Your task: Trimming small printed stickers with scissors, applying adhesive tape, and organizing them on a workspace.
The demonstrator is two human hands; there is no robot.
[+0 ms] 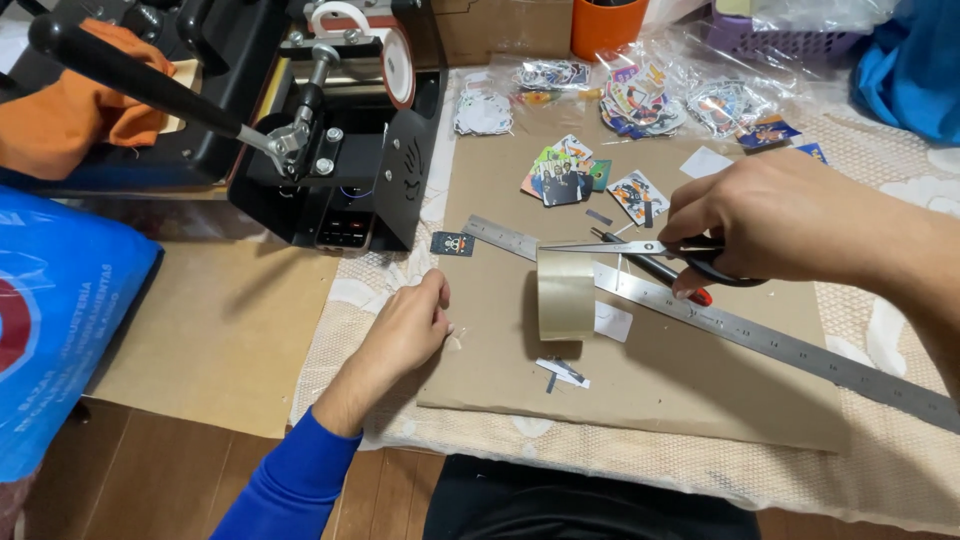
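Scissors, slim steel blades with black handles, sit clamped in the right hand, blades nearly shut and pointing left over the roll of clear tape, which stands on edge in the middle of the cardboard sheet.

Largest first: a black heat press with a long lever fills the upper left, hard metal with bolts. The flat brown cardboard sheet lies on a cream lace cloth with a raised floral pattern. A long steel ruler runs diagonally across the cardboard, passing behind the roll.

The left hand, in a blue sleeve, rests loosely curled at the cardboard's left edge, holding nothing I can make out.

By my reading, cutting is well along: glossy printed cutouts lie finished near the top, more in clear bags, and small paper scraps lie before the roll.
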